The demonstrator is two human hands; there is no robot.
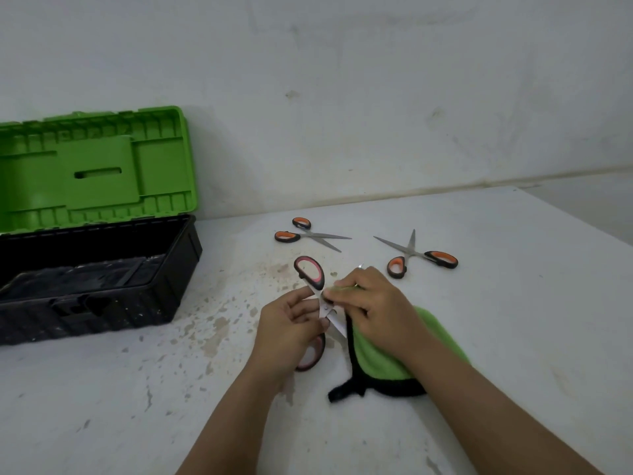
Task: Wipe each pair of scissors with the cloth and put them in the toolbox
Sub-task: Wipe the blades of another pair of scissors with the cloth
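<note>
My left hand (pixel 291 332) grips a pair of scissors with red-and-black handles (pixel 310 271), blades spread open, just above the table. My right hand (pixel 371 308) pinches a green cloth with black edging (pixel 380 361) around one blade near the pivot; the rest of the cloth hangs down to the table under my wrist. Two more pairs with orange-and-black handles lie farther back: one (pixel 308 234) in the middle, one (pixel 416 257) to its right, both with blades open. The toolbox (pixel 92 269) stands open at the left, with a black body and a raised green lid.
The white table (pixel 513 303) is stained and chipped in front of the toolbox. Its far edge meets a white wall (pixel 342 97), and its right corner shows at the upper right. Dark debris lies inside the toolbox.
</note>
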